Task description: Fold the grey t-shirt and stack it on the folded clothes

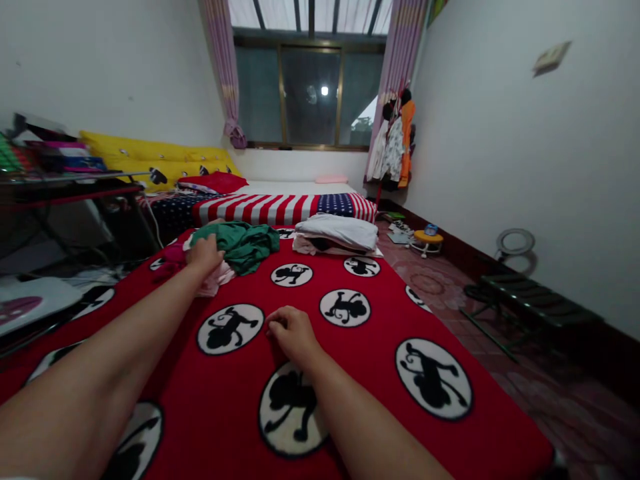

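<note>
My left hand (pixel 205 255) reaches out to a rumpled green garment (pixel 245 243), its fingers closed on the near left edge of the cloth. Under and beside that garment lie a pale pink piece of clothing (pixel 216 280) and a dark pink one (pixel 171 261). My right hand (pixel 293 331) is held low over the red blanket (pixel 365 380), which has black monkey figures in white circles. Its fingers are curled in, and nothing shows in them. Beyond it, to the right of the green garment, sits a stack of folded white and light clothes (pixel 336 233).
Behind stands a bed with a striped, starred cover (pixel 280 208) and a yellow cushion (pixel 165 157). A cluttered table (pixel 75 183) is at the left. On the right floor are a dark green folding bench (pixel 535 300) and a small orange stool (pixel 428 239). Clothes hang on a rack (pixel 397 143).
</note>
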A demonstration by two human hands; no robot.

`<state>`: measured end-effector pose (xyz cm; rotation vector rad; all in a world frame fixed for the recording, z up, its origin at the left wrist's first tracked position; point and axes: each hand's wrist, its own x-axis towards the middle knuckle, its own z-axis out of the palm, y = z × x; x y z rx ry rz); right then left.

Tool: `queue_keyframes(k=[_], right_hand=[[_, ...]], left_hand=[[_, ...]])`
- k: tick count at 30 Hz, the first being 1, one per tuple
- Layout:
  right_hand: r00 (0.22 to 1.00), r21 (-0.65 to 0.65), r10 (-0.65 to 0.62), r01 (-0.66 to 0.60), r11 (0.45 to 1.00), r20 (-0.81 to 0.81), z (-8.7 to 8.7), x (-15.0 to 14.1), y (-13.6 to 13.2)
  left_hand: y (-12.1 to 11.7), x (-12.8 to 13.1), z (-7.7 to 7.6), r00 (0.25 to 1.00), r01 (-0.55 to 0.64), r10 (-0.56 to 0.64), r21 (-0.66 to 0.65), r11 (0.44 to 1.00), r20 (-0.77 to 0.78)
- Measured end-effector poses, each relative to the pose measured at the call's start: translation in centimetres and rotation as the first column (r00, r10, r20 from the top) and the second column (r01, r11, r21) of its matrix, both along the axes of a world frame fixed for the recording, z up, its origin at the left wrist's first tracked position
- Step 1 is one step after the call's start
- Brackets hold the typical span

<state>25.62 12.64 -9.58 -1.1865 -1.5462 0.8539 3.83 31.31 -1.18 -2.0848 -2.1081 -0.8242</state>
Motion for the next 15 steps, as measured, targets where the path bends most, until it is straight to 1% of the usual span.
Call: queue_keyframes(k=[3,5,7,9,11,12,13,14,15], right_hand=[[0.999,0.013,-0.013,0.012,1.000,0.040,-0.2,0.1,0.2],[0.998,0.017,-0.012,0.011,1.000,0.064,-0.3,0.1,0.3],[0.997,0.018,-0.003,0.001,1.000,0.075,-0.4,0.0,0.4],[0.999,0.008,0.015,-0.016,1.000,0.046,-0.3,-0.2,0.4],[0.997,-0.045,0.022,-0.025,0.999,-0.074,0.1,-0.2,0.4],[0.985,-0.086,0.004,-0.019,0.996,-0.175,0.5,-0.1,0.4],[0.957,-0.125,-0.040,0.004,0.992,-0.286,0.9,0.2,0.4],[0.919,-0.154,-0.098,0.042,0.987,-0.381,1.3,0.7,0.5],[0.883,-0.165,-0.149,0.082,0.983,-0.446,1.8,1.4,0.5]], left_hand=[[-0.4,-0.8,-0.4,0.999,0.008,-0.008,-0.007,1.000,0.045],[-0.8,-1.1,-0.2,0.997,0.004,-0.005,0.004,1.000,0.076],[-1.2,-1.1,0.9,0.994,-0.002,-0.003,0.046,0.999,0.113],[-2.0,-0.5,2.6,0.987,-0.014,-0.006,0.123,0.992,0.158],[-3.7,1.1,4.5,0.979,-0.017,-0.029,0.221,0.975,0.203],[-5.2,2.3,5.4,0.973,0.009,-0.070,0.264,0.964,0.220],[-7.0,3.7,6.0,0.963,0.054,-0.132,0.314,0.948,0.233],[-9.3,5.2,6.3,0.919,0.183,-0.298,0.390,0.903,0.259],[-11.7,6.7,6.2,0.851,0.316,-0.449,0.420,0.851,0.270]])
